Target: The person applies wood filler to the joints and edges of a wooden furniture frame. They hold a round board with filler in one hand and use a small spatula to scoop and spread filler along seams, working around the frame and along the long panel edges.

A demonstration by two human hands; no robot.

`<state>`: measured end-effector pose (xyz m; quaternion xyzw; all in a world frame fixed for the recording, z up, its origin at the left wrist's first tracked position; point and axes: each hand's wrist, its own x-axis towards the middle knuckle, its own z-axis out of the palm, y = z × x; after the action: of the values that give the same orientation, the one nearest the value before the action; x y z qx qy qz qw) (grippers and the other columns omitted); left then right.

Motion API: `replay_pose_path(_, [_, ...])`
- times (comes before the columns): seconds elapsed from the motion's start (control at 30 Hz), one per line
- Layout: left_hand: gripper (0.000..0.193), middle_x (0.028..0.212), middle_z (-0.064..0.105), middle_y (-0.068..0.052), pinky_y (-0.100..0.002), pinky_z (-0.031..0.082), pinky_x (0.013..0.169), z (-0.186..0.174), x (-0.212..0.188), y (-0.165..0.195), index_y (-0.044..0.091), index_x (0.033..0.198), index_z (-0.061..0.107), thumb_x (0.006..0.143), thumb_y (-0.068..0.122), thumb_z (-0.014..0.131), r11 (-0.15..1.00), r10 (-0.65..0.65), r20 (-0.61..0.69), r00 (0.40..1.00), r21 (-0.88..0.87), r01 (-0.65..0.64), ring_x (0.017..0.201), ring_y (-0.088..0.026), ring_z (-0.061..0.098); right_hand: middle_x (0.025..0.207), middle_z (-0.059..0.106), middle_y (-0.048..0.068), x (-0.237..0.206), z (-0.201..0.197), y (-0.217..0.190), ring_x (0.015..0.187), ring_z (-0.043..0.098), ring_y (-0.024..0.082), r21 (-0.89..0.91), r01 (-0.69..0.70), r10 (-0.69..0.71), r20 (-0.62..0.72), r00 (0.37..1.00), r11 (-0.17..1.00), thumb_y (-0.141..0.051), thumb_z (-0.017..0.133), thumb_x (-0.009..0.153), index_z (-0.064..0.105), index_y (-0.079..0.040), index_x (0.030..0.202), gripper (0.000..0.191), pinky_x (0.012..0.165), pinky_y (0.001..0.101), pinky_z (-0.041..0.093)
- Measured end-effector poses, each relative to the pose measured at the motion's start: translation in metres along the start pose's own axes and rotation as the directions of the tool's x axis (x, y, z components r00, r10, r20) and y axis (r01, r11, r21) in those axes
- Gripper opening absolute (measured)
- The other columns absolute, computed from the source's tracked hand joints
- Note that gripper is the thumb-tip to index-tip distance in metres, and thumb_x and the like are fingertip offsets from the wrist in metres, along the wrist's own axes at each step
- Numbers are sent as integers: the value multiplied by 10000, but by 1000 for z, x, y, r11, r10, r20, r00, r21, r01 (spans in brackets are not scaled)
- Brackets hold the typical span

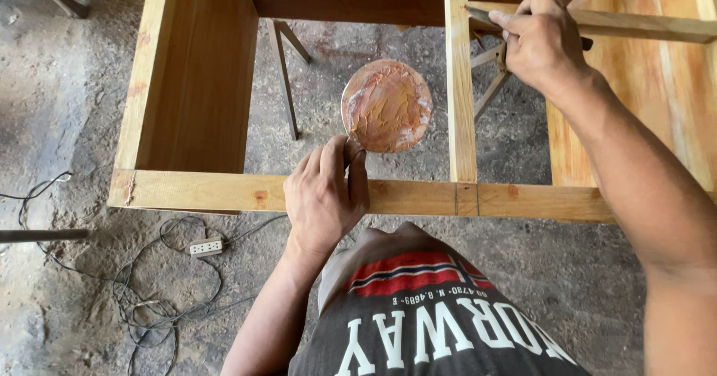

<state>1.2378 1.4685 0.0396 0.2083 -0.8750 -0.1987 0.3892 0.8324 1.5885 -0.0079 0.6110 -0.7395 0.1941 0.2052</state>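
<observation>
My left hand (325, 193) rests on the front rail of a wooden cabinet frame (224, 191) and pinches the edge of a round disc (388, 106) smeared with orange-brown filler paste. My right hand (541, 40) is up at the right, gripping a thin flat blade tool (482, 17) whose tip presses against the joint where an upright wooden slat (459, 100) meets a cross rail (642, 25). The tool's handle end pokes out behind my fingers.
The frame stands on a dusty concrete floor (67, 107). A white power strip (205, 247) with tangled cables lies at the lower left. Metal stand legs (286, 77) show through the frame opening. A wooden side panel (657, 92) is at the right.
</observation>
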Motion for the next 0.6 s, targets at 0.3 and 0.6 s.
replay_pose_path(0.3, [122,852,667,-89,-426,512,667,-1,0,-2,59,1027,603,967,116,692,1000,6,8,1000,-18,-6,749,-319,658,1008,646,141,20,-12,-2,939,647,293,7,-190,189,106,976,982,-28,689,1029,814,-99,1208,230,816,407,532])
replay_pose_path(0.6, [124,841,656,-85,-417,515,673,-2,3,-1,60,1036,603,968,100,698,999,8,8,1000,-52,-8,751,-312,657,991,648,155,23,-11,-17,842,647,307,-35,-309,311,165,936,950,-45,680,1057,799,-94,1263,243,713,425,526])
